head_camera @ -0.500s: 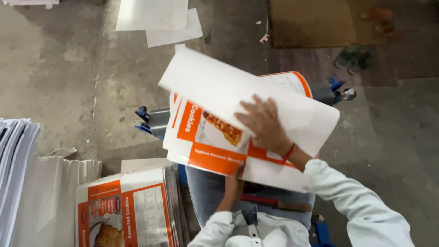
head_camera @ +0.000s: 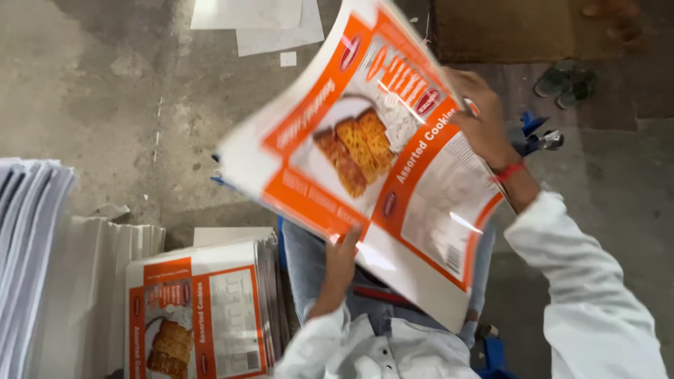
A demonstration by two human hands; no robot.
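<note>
I hold up a large glossy printed sheet (head_camera: 365,154), orange and white with a picture of cookies, printed side toward me and tilted. My right hand (head_camera: 481,123) grips its upper right edge. My left hand (head_camera: 344,260) holds its lower edge from beneath, near my lap. The sheet is slightly blurred.
A stack of the same printed sheets (head_camera: 200,309) lies at my lower left. White paper stacks (head_camera: 31,231) stand at the far left. Blank sheets (head_camera: 267,21) lie on the concrete floor ahead. A brown mat (head_camera: 519,31) and sandals (head_camera: 565,81) sit at upper right.
The sheet showed its white back with my right hand pressed on top; now it is flipped up with the printed side facing me and my right hand on its edge.
</note>
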